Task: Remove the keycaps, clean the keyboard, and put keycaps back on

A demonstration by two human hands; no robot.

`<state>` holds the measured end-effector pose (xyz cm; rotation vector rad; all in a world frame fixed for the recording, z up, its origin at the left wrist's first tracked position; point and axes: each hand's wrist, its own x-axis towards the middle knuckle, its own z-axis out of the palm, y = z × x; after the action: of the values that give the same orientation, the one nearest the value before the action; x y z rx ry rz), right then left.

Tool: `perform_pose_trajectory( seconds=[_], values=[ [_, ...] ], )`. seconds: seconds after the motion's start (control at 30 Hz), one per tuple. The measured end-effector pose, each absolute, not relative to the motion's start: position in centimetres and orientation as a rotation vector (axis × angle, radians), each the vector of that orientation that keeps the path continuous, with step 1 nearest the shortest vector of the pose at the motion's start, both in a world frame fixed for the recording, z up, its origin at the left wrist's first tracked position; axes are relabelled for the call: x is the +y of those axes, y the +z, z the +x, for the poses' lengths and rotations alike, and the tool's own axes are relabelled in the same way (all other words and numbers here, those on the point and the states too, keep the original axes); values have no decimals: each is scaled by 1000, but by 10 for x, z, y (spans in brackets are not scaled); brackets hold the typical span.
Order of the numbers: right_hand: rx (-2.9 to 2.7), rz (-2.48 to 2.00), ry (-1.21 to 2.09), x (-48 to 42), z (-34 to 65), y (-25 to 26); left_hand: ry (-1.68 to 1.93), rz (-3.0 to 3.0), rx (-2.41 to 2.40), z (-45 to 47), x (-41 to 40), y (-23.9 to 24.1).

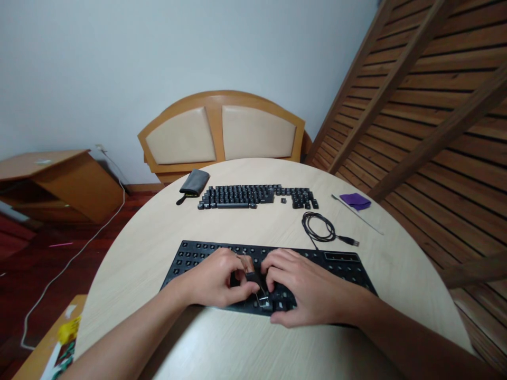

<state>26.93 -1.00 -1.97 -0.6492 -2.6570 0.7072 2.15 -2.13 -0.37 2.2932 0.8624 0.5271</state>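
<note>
A black keyboard (186,264) lies flat near the front of the round table, with most of its keycaps off and its switches bare. My left hand (217,277) is closed on a keycap puller (253,277), whose thin wire ends reach down to a keycap (267,304) at the keyboard's front edge. Whether the wires grip this keycap I cannot tell. Beside the puller, my right hand (304,287) holds the keyboard, its fingers curled on top and its thumb at the front edge. Part of the keyboard is hidden under both hands.
Loose black keycaps (237,195) lie in keyboard order behind the keyboard on the table (138,248). A coiled USB cable (319,227), a purple cloth (355,201) and a thin rod (358,215) are at the right. A grey pouch (194,183) lies at the back left. A chair (217,132) stands behind.
</note>
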Motion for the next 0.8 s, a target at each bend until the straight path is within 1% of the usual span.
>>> perform_pose_trajectory(
  seconds=[0.4,0.8],
  values=[
    [-2672,-647,704,-12,267,-22,373,2372,813,26,-26,6],
    [-2670,-676,665,-15,265,-24,382,2329,857,32,-31,9]
  ],
)
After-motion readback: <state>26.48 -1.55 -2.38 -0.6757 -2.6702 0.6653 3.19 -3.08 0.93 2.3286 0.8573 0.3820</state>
